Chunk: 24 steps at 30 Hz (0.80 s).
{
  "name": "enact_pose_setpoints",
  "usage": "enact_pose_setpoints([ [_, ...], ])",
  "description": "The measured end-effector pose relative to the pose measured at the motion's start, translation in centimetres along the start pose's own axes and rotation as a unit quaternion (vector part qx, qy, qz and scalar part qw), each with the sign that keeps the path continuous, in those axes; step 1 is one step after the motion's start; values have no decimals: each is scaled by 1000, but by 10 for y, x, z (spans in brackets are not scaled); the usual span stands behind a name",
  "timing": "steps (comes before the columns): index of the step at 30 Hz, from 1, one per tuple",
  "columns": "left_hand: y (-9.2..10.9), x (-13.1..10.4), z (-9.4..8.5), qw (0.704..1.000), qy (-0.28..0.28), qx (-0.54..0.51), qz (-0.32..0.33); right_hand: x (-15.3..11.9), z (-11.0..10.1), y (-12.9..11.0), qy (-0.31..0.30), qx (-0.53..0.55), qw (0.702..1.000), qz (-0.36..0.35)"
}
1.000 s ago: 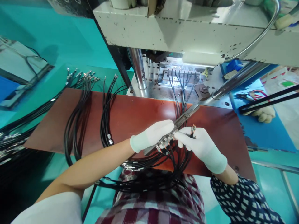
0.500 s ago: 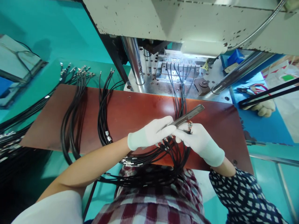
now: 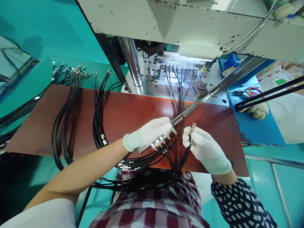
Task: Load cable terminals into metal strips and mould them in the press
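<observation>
My left hand [image 3: 155,131], in a white glove, is closed around a long flat metal bar [image 3: 186,113], held slanting up to the right. Several metal cable connectors [image 3: 163,139] sit in a row along the bar's near edge, their black cables hanging down. Just to the right, my right hand [image 3: 201,144], gloved too, pinches one cable connector [image 3: 193,127] upright between thumb and fingers, apart from the bar. Its black cable [image 3: 186,155] runs down toward the bundle [image 3: 152,182] across my lap.
Several cables run into a lit metal fixture [image 3: 177,76] on the press bed [image 3: 152,87]. Steel posts [image 3: 131,63] flank it. Cable bundles [image 3: 98,110] lie over the brown board [image 3: 133,117]. At right, pliers [image 3: 244,92] and a glove [image 3: 260,110] rest on a blue surface.
My right hand has drawn away from the bar to the right and now holds a connector up. The row of connectors on the bar shows more fully. The view has shifted slightly.
</observation>
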State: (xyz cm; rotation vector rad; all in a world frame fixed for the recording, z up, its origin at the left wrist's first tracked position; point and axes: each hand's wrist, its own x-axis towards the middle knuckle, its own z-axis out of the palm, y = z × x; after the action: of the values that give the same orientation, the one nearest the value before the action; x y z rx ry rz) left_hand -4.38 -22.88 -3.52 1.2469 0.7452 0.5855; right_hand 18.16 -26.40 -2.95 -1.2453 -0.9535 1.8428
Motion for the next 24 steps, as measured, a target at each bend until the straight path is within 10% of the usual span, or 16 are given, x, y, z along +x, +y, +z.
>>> enact_pose_setpoints([
  [5, 0, 0, 0, 1000, -7, -3, 7, 6, 6, -3, -51, -15, 999, 12],
  [12, 0, 0, 0, 999, -8, 29, 28, 5, 29, -14, 146, -203, 965, -81],
  [24, -2, -1, -2, 967, 20, 240, 81, 9, 33, -10, 136, -262, 949, -108],
])
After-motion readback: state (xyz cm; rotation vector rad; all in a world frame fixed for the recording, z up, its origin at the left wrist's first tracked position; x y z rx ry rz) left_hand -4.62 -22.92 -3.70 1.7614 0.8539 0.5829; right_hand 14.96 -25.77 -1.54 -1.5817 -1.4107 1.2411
